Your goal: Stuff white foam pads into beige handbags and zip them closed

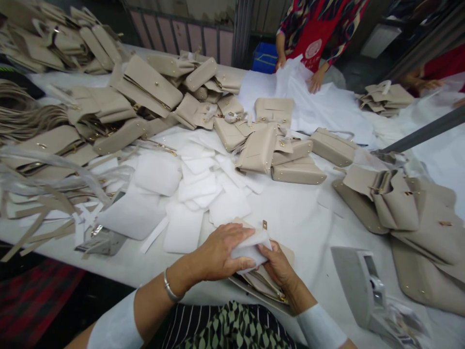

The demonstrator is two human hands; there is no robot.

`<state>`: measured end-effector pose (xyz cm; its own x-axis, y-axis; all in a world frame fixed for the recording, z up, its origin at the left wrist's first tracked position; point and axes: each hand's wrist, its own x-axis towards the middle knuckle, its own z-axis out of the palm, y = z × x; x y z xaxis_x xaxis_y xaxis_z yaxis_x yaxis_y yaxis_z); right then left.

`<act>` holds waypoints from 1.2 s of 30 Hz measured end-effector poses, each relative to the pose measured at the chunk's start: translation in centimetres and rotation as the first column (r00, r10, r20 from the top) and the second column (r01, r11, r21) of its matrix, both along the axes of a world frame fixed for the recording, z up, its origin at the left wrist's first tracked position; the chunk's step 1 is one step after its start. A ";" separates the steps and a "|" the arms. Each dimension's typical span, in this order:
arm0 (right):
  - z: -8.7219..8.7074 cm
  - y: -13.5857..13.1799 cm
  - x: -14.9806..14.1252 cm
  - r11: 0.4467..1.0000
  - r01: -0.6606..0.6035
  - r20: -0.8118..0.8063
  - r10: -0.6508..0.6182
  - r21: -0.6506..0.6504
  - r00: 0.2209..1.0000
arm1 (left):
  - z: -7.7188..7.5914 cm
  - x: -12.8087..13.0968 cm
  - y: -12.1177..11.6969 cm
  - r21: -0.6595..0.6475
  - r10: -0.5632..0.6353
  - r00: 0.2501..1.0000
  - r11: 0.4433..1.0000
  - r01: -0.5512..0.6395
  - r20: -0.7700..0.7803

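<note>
A folded white foam sheet (250, 252) is between my two hands, above a beige handbag (259, 283) at the table's near edge. My left hand (222, 252) grips the sheet from the left, with the fingers over its top and the thumb along its lower side. Its right edge is pinched in my right hand (278, 265), close against the bag. A small gold clasp (265, 225) shows on the bag behind the sheet. The bag lies with its opening towards me; my hands and the sheet hide part of it.
Loose white foam sheets (185, 228) lie left of my hands. Beige bags (257, 150) are heaped behind them, with more bags (417, 232) at right. Tape dispensers (358, 286) stand on both sides. Across the table, a co-worker's hands (317, 80) handle white wrapping sheets (327, 114).
</note>
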<state>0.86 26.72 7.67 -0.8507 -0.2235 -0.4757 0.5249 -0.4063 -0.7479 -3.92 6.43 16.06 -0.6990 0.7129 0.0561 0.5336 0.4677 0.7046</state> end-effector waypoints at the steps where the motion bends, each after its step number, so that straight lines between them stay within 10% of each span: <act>1: 0.1 0.0 0.1 1.000 0.003 0.005 -0.003 -0.001 1.000 | 0.1 0.1 -0.1 0.007 -0.005 0.999 1.000 0.004 0.054; 7: 0.4 -0.3 -0.1 0.996 0.083 -0.055 -0.082 0.020 0.995 | -0.6 1.7 1.7 -0.068 0.058 0.982 0.997 -0.047 0.180; 18: 0.5 0.3 0.3 0.986 0.077 0.032 -0.073 -0.150 0.997 | -4.5 2.3 4.8 -0.154 0.243 0.966 0.954 -0.255 -0.093; 25: 0.9 0.3 -0.4 0.989 0.142 0.019 -0.141 -0.047 0.990 | -4.7 3.0 2.8 0.140 0.351 0.897 0.935 -0.325 -0.269; 30: 0.5 0.9 -0.8 0.953 0.298 0.032 -0.297 -0.048 0.954 | -4.9 6.2 1.0 0.000 0.008 0.935 1.000 -0.009 -0.355; 36: 0.8 0.4 -1.1 0.969 0.240 0.030 -0.239 -0.059 0.971 | -6.1 7.0 1.9 -0.332 -0.112 0.952 0.943 0.012 -0.283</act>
<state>-0.22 27.15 8.43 -0.8720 -0.0440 -0.4875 0.4235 -0.5671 -0.7065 3.05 8.28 9.97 -0.6399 0.7684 0.0120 0.7286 0.6016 0.3275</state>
